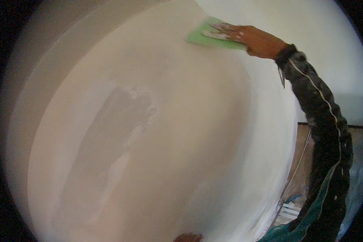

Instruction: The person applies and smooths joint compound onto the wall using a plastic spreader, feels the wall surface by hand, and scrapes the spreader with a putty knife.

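My right hand [262, 41] reaches up to the top right of a pale wall [157, 161]. Under its outstretched fingers is a green sheet of sandpaper [201, 35], pressed flat against the wall and slightly blurred. White dust coats the fingers. A dark sleeve with a light stripe [322, 94] covers that arm. At the lower edge a small brown patch [188, 237] shows, probably part of my left hand; its fingers are out of sight. A greyish, uneven patch [113, 129] with a whitish border marks the wall's left middle.
The wall curves toward a whiter surface [270, 161] on the right. A beige band [56, 64] runs along the far left. Low on the right are a brown surface [300, 161], a thin pole [298, 163], a white slatted object [289, 211] and green-blue cloth [298, 232] by my arm.
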A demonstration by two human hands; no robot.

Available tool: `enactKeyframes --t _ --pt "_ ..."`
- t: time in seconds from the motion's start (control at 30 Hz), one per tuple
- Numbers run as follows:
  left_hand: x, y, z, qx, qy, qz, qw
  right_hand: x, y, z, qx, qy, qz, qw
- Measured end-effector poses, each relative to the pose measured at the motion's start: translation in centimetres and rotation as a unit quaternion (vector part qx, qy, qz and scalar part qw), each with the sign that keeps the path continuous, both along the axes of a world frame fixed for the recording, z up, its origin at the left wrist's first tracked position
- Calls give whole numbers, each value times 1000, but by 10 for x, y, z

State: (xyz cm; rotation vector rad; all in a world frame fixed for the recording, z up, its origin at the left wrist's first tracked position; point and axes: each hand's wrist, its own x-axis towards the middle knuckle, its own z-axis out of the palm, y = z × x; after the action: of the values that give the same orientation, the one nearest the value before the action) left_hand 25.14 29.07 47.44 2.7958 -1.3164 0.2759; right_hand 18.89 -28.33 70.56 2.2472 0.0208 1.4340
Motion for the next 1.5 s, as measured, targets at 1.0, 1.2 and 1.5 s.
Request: enactKeyframes --t 1.0,1.2,1.5 --pt "72 -48 91 -111 -129 -177 969 98 10 -15 156 70 96 981" --pt "63 -51 21 -106 40 -46 992 41 6 -112 167 195 -8 966" --pt "34 -49 43 -63 -140 -146 977 56 16 -7 134 -87 106 981"
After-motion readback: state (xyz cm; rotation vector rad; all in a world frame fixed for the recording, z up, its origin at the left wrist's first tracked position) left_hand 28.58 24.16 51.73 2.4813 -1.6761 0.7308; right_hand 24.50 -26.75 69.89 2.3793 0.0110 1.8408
